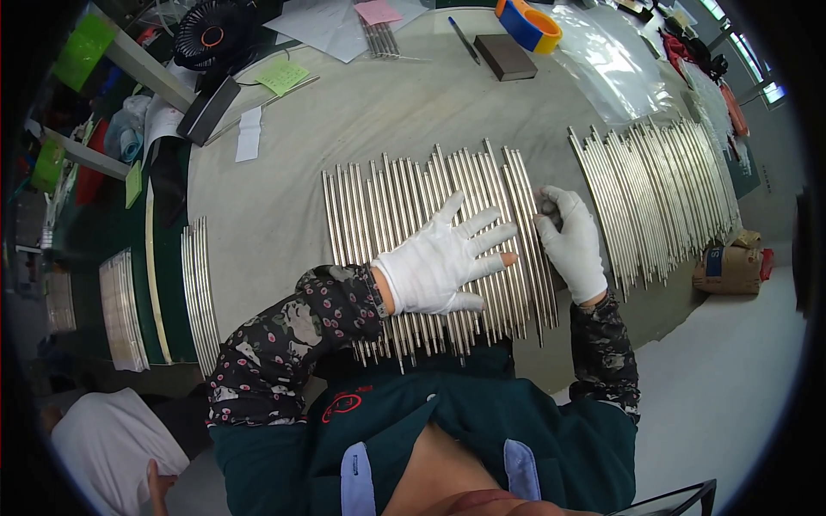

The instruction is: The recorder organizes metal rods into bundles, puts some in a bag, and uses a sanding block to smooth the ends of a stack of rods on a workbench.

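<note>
The left hand (443,258) lies spread over the row of slim metal rods (404,206) beneath it; light, even pressure should prevent rolling. At the row's right edge, the right hand (573,245) seems to pinch a small grey object (549,208), unclear what. Below the left hand, the jacket (409,408) bears red print.

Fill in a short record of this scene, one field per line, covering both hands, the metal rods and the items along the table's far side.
Left hand: gloved, spread over the middle rods, one fingertip bare
Right hand: gloved, fingers curled around a small grey object, its kind unclear
Other rods: a wide right-hand group, a narrow left-hand group
Far side: black fan, blue pen, dark block, blue-and-orange ring, clear plastic
</note>
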{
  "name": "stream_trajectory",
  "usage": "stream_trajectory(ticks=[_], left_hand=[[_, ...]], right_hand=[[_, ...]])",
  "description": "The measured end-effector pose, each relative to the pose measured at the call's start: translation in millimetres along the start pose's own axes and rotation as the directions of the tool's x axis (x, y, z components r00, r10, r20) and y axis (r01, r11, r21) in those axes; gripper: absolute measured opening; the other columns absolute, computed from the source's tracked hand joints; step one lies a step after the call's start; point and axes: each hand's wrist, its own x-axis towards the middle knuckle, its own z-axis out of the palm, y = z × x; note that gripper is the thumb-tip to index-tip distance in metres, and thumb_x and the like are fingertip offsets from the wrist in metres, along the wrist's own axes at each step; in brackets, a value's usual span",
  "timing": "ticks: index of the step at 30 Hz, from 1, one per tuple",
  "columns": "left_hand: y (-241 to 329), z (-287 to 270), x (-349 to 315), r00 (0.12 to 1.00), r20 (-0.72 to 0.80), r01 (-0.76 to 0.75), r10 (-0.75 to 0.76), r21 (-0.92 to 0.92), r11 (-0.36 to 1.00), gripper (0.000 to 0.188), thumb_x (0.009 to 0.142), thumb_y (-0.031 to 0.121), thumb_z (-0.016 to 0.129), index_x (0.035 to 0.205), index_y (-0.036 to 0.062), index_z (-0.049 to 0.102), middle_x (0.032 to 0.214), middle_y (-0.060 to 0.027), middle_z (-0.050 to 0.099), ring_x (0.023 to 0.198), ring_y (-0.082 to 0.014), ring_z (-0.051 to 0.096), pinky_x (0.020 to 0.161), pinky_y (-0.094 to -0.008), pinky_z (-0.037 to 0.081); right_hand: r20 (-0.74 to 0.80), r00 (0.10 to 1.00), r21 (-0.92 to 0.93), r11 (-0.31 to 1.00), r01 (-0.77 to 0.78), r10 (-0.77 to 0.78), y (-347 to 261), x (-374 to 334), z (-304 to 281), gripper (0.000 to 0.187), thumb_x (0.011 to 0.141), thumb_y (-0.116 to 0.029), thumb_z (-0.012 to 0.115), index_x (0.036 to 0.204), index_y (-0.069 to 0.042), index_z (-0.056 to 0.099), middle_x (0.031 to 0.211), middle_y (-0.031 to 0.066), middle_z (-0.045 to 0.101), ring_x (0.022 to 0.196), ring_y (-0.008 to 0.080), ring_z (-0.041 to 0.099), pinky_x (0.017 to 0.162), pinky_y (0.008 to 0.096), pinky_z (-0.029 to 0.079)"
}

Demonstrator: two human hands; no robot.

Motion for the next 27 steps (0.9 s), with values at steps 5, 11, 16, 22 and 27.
stream_trajectory(ticks=[5,11,16,22,27], left_hand=[[5.1,0.7,15.0,1.000,-0.021,-0.014,0.015,0.009,1.000,0.066,0.077,0.053,0.061,0.128,0.0130,0.051,0.143,-0.0157,0.037,0.135,-0.0321,0.031,0.107,-0.0610,0.021],[1.1,-9.5,-5.8,0.999,0.034,0.005,-0.004,-0.031,1.000,0.069,0.075,0.051,0.065,0.130,0.0129,0.049,0.143,-0.0169,0.036,0.135,-0.0326,0.031,0.108,-0.0606,0.020],[-2.8,-22.9,-48.7,0.997,0.065,0.040,-0.038,-0.018,0.999,0.075,0.072,0.048,0.068,0.133,0.0131,0.043,0.145,-0.0173,0.033,0.136,-0.0336,0.029,0.109,-0.0596,0.019],[-2.6,-32.3,-97.5,0.981,0.104,0.164,-0.166,0.026,0.986,0.076,0.072,0.046,0.067,0.137,0.0170,0.039,0.146,-0.0160,0.032,0.135,-0.0357,0.031,0.109,-0.0594,0.020],[1.0,-31.8,-108.8,0.974,0.052,0.218,-0.219,0.020,0.976,0.080,0.067,0.039,0.072,0.136,0.0148,0.040,0.146,-0.0164,0.033,0.132,-0.0374,0.034,0.107,-0.0591,0.022]], right_hand=[[-0.021,0.952,-0.241,0.926,0.290,-0.304,-2.2,1.3,-9.4,0.043,0.078,-0.015,0.063,0.118,-0.003,0.054,0.113,0.0152,0.056,0.108,0.0342,0.052,0.091,0.0410,0.042],[0.333,0.848,-0.388,0.760,0.522,-0.412,1.5,-0.3,2.0,0.072,0.082,-0.040,0.057,0.139,-0.002,0.033,0.142,0.0256,0.032,0.134,0.0409,0.028,0.110,0.0535,0.021],[0.415,0.772,-0.337,0.707,0.622,-0.481,-35.0,1.7,19.1,0.074,0.081,-0.044,0.057,0.137,-0.001,0.036,0.141,0.0253,0.033,0.134,0.0401,0.028,0.110,0.0534,0.021],[0.508,0.661,-0.244,0.644,0.725,-0.552,-76.8,0.8,46.3,0.075,0.082,-0.047,0.055,0.133,0.005,0.040,0.140,0.0231,0.036,0.135,0.0375,0.028,0.110,0.0523,0.019],[0.467,0.629,-0.171,0.635,0.754,-0.621,-88.6,-2.9,56.8,0.075,0.077,-0.046,0.062,0.128,0.006,0.045,0.134,0.0253,0.041,0.132,0.0386,0.032,0.110,0.0479,0.023]])
